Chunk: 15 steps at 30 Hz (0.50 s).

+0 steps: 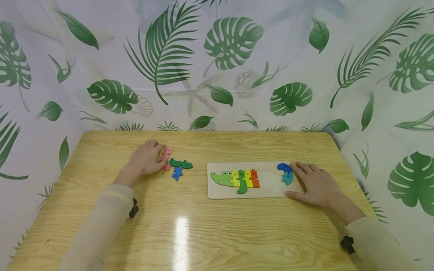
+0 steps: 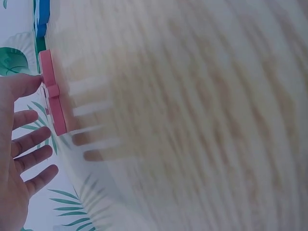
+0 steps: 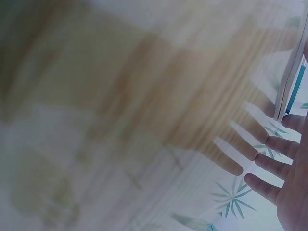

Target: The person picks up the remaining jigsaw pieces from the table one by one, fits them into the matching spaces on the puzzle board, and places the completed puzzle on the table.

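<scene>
here, grained table [image 1: 237, 229] below leafy backdrop [image 1: 217, 69]; right grip [image 1: 317, 185] wide, left grip [image 1: 145, 158] apparently loose at pink piece [image 2: 57, 110]

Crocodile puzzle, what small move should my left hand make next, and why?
Probably pinch the pink piece with your left hand: its thumb seems to touch that piece, but its other fingers look spread. The board has a bare stretch between the orange piece and the blue tail, where that piece might fit.
</scene>
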Each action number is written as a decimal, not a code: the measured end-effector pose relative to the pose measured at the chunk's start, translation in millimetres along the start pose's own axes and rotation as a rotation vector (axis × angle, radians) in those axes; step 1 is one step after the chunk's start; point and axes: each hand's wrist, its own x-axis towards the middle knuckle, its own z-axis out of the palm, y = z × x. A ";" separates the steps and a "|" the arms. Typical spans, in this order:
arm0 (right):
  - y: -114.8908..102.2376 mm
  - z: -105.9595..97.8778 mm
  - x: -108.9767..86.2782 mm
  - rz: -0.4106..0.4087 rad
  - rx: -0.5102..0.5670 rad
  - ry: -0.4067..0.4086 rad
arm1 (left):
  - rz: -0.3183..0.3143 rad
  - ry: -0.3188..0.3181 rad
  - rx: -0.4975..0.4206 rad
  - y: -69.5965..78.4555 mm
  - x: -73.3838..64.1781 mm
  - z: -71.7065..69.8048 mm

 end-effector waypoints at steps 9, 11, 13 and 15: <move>0.1 0.0 -0.1 -0.006 -0.007 -0.003 | 0.025 -0.025 0.008 0.7 4.7 -1.1; 0.0 -0.1 -0.1 -0.005 -0.005 -0.005 | 0.022 -0.028 0.011 1.1 5.3 -1.1; -0.2 -0.2 -0.1 -0.005 -0.002 -0.005 | 0.018 -0.023 0.011 0.8 5.6 -0.6; 0.0 -0.1 0.1 -0.003 -0.002 -0.004 | 0.011 -0.016 0.007 0.4 5.6 -0.4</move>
